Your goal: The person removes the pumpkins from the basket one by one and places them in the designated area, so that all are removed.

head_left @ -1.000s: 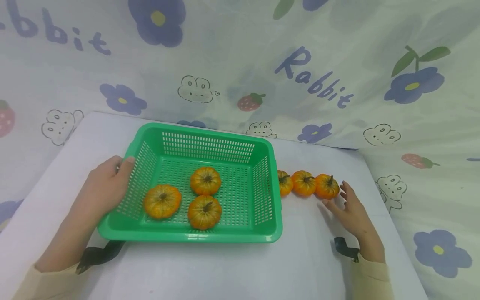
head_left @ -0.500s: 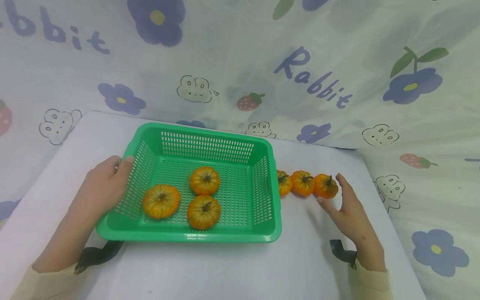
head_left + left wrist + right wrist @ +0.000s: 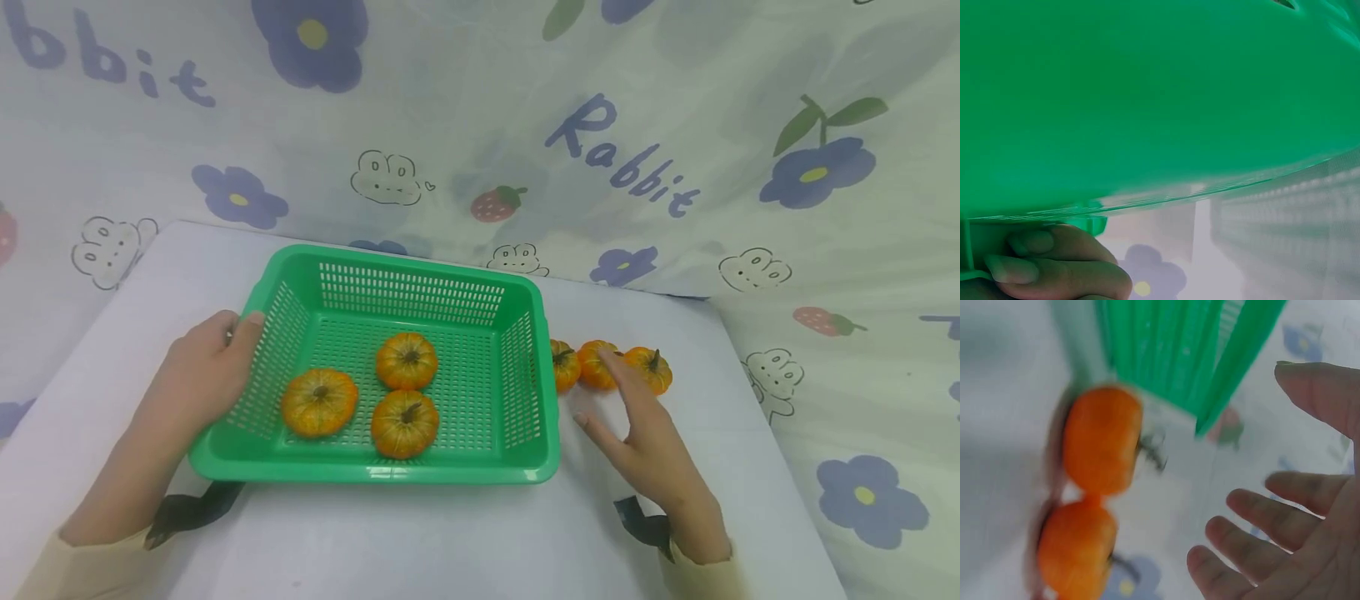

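My left hand (image 3: 198, 371) grips the left rim of a green plastic basket (image 3: 375, 475). In the left wrist view, curled fingers (image 3: 1066, 275) show beneath the basket's rim. Inside lie a flatter small pumpkin (image 3: 319, 402) at left and two more, a rear pumpkin (image 3: 407, 361) and a front pumpkin (image 3: 405, 423). Right of the basket, three small pumpkins stand in a row: a partly hidden one (image 3: 565, 367), a middle one (image 3: 592, 371) and an end one (image 3: 654, 375). My right hand (image 3: 652, 450) spreads its fingers in front of them, holding nothing; its index finger overlaps the middle pumpkin in view.
A white-covered table (image 3: 450, 542) lies beneath everything. Behind and to the right hangs a cloth curtain (image 3: 435, 100) printed with flowers, rabbits and strawberries. Black straps (image 3: 645, 529) sit around both wrists. The basket's right wall stands close to the row of pumpkins.
My right hand has moved left, from beside the end pumpkin to in front of the middle one, fingers still spread. The left hand keeps its grip; basket and pumpkins stay put.
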`<control>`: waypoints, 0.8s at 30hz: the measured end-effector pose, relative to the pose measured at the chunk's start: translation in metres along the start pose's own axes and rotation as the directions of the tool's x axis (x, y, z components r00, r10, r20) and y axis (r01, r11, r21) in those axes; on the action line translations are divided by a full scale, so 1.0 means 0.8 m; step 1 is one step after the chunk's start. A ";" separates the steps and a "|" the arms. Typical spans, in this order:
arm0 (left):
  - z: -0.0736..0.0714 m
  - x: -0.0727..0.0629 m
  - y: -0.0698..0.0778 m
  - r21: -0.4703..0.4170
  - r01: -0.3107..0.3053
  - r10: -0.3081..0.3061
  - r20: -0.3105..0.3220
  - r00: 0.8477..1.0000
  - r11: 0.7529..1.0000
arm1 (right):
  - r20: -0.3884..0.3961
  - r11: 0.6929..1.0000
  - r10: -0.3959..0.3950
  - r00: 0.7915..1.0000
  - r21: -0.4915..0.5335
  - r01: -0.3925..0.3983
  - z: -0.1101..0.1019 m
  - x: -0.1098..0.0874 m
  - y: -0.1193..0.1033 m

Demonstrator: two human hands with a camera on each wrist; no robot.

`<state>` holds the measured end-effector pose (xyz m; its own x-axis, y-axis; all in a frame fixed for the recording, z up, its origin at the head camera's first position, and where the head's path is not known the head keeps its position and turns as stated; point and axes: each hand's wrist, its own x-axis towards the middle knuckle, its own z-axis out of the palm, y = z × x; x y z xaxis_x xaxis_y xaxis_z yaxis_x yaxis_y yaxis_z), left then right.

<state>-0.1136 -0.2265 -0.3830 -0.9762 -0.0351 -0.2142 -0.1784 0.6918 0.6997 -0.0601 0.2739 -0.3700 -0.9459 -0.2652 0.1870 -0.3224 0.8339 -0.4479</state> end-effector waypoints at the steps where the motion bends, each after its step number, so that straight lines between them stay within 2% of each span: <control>1: 0.000 0.000 0.000 -0.004 -0.001 0.001 0.001 1.000 1.000 | 0.011 1.000 -0.021 1.000 0.007 0.021 0.002 -0.001 -0.007; 7: -0.001 0.001 -0.001 0.007 -0.014 0.014 -0.002 1.000 1.000 | 0.082 0.995 -0.095 0.992 0.034 0.093 0.007 -0.007 -0.042; 10: -0.002 0.002 -0.001 0.014 -0.014 0.014 -0.005 1.000 1.000 | 0.102 0.985 -0.168 0.981 0.064 0.162 0.009 -0.004 -0.055; 16: -0.002 0.001 -0.004 0.008 -0.008 0.008 -0.003 1.000 1.000 | 0.133 0.932 -0.361 0.923 0.068 0.355 0.018 0.013 -0.075; 20: -0.002 0.002 -0.004 0.013 -0.013 0.013 0.000 1.000 1.000 | 0.176 0.918 -0.396 0.901 0.055 0.393 0.025 0.024 -0.085; 24: -0.001 0.003 -0.002 0.019 -0.027 0.027 -0.005 1.000 0.999 | 0.213 0.903 -0.429 0.878 0.108 0.415 0.038 0.037 -0.093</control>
<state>-0.1158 -0.2285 -0.3843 -0.9814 -0.0200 -0.1911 -0.1492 0.7061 0.6922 -0.0653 0.1896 -0.3576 -0.7002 -0.6935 0.1696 -0.6876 0.5911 -0.4216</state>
